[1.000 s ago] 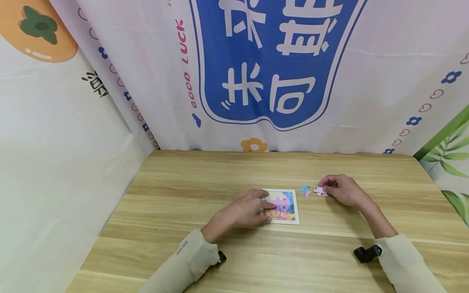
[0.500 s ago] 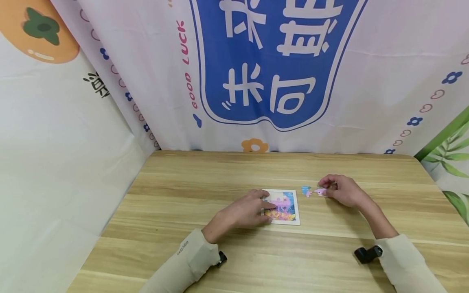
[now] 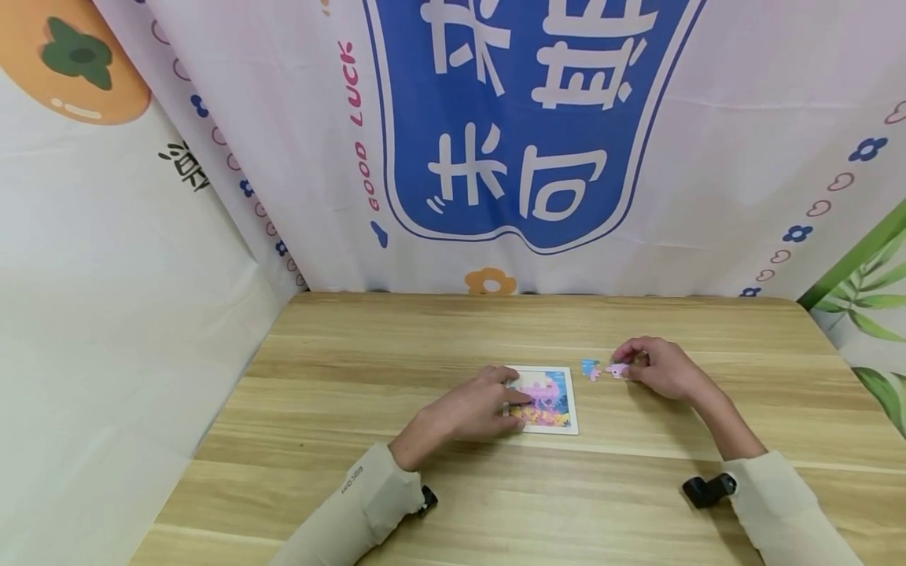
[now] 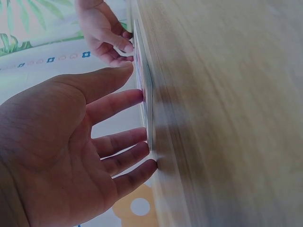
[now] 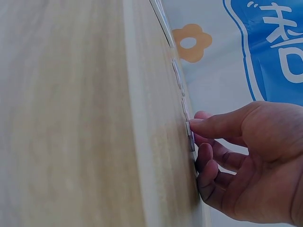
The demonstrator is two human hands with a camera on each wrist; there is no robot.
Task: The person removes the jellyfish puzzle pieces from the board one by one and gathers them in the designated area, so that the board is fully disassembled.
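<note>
In the head view, a white-framed jigsaw puzzle (image 3: 574, 409) lies flat on the table, its picture pink, blue and yellow with a pale bare patch at the upper left. My left hand (image 3: 476, 405) rests on its left side with spread fingers; the left wrist view shows those fingertips (image 4: 142, 96) at the tray's edge. To the right of the tray, my right hand (image 3: 665, 369) pinches a pink puzzle piece (image 3: 616, 370) between thumb and fingers, low over the table. Right beside it lies a blue and pink piece (image 3: 590, 369). Fingers partly hide the pinched piece.
The wooden table (image 3: 396, 338) reaches back to a printed cloth (image 3: 325, 157) hanging behind it. Another white cloth (image 3: 127, 330) hangs along the left side. Each sleeve carries a black wrist device, such as the right one (image 3: 710, 490).
My right thumb and fingers have shifted slightly over the pink piece, and less of it shows. The left hand and the tray have stayed in place.
</note>
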